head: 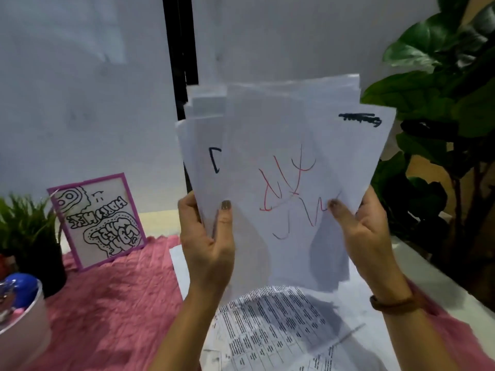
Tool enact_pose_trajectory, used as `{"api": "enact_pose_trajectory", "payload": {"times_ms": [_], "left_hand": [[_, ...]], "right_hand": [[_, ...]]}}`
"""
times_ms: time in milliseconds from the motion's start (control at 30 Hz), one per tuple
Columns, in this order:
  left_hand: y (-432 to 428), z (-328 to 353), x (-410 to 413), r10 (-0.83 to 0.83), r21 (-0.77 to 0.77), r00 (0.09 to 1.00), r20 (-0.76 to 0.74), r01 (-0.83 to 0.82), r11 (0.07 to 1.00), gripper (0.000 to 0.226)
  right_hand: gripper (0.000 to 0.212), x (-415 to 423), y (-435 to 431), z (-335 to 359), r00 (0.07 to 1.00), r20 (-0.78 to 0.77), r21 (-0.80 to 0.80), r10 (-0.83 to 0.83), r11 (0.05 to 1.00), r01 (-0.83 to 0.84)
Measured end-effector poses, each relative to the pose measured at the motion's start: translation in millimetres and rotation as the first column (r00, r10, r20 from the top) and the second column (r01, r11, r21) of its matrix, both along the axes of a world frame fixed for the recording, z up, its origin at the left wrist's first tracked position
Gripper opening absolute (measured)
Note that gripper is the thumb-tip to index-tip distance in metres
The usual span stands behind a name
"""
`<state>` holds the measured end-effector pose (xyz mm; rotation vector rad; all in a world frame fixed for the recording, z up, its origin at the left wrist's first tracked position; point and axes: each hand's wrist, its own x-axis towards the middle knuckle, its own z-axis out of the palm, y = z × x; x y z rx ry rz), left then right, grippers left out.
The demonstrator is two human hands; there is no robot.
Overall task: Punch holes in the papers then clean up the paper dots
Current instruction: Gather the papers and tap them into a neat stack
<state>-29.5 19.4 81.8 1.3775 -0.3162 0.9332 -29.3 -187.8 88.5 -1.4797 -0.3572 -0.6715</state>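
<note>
A loose stack of white papers [281,156] is held upright in front of me, its sheets fanned and uneven at the top. The front sheet carries red and purple scribbles; a black mark shows at its upper right. My left hand [206,236] grips the stack's lower left edge, thumb on the front. My right hand [367,231] holds the lower right edge, thumb pressed on the front sheet. More sheets, one a printed sheet [270,325] with tables, lie flat on the table below. No hole punch is in view.
A pink cloth [115,303] covers the table. A purple-framed drawing [99,220] leans at the back left beside a small potted plant [29,236]. A white cup [24,325] with items stands at the left edge. A large leafy plant [450,116] fills the right.
</note>
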Motion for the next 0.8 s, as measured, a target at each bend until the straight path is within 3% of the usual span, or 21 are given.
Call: {"api": "enact_pose_trajectory", "payload": {"times_ms": [133,367,467,567,700,800], "left_hand": [[1.0,13.4,-9.7,0.018,0.084,0.998,0.057,-0.023,0.996,0.022],[8.9,4.1,-13.3,-0.051,0.058,0.992,-0.118,0.058,0.997,0.036],[15.2,-7.0,-11.8,-0.124,-0.014,0.972,-0.201,0.123,0.992,0.027],[19.8,-25.2,-12.2,-0.198,-0.056,0.936,-0.290,0.190,0.980,0.036],[15.4,-39.0,-16.9,-0.185,0.012,0.916,-0.355,0.202,0.979,0.026],[10.0,-39.3,-18.5,-0.154,0.066,0.920,-0.361,0.190,0.980,0.024]], "right_hand": [[0.046,-15.3,8.4,16.6,0.999,-0.017,-0.023,0.032,0.999,-0.032],[0.041,-22.0,13.4,7.9,0.999,-0.016,-0.049,-0.042,0.998,0.041],[0.041,-21.8,10.6,-0.2,0.994,-0.111,-0.017,-0.008,1.000,0.006],[0.033,-21.0,6.8,-19.4,0.970,-0.241,-0.002,0.032,0.999,-0.034],[0.030,-21.3,9.6,-37.6,0.928,-0.360,0.036,0.094,0.996,-0.087],[0.034,-24.5,16.1,-34.0,0.940,-0.336,0.009,0.060,0.998,-0.060]]}}
